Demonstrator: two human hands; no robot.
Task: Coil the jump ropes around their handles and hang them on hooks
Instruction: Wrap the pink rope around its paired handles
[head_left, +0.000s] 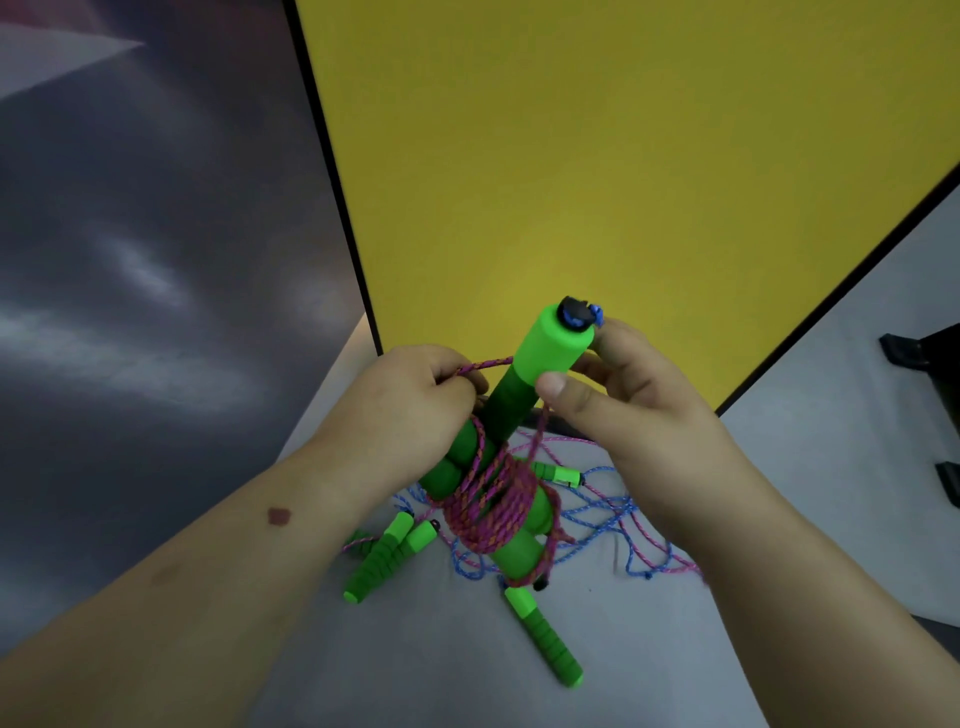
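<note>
I hold a pair of green foam jump-rope handles (556, 348) upright in front of me. My right hand (628, 395) grips the top of the handles between thumb and fingers. My left hand (410, 410) pinches a strand of the pink rope (488, 364) and also wraps round the handles lower down. Several turns of pink rope (493, 512) lie coiled round the middle of the handles. Below, on the grey surface, lie more green handles (545, 636) (384, 556) amid loose blue and pink rope (618, 525).
A yellow panel (597, 156) with a black frame stands behind the hands. A dark wall fills the left. Black hook-like fittings (919, 348) stick out at the right edge. The grey surface (441, 660) stretches below.
</note>
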